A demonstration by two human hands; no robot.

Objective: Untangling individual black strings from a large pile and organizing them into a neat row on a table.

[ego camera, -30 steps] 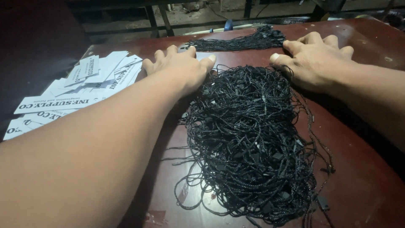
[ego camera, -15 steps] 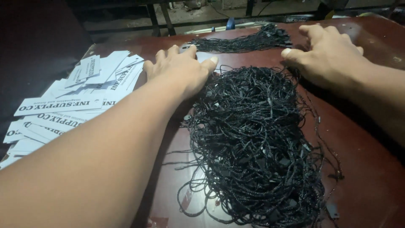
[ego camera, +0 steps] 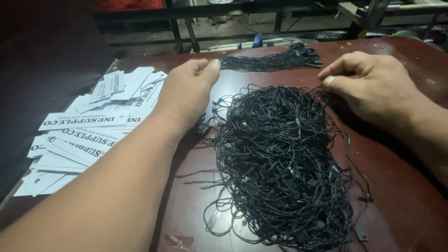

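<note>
Dark reddish-brown wooden table carries a big tangled heap of thin black cords, loose loops straying outward, with the left hand pinching fingertips together just beyond it and the right hand pinching a strand at its far right edge.

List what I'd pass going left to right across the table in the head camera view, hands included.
White paper tags → left hand → tangled pile of black strings → right hand. The straightened string bundle lies farther back, spanning the middle, so it is left out of the order.
</note>
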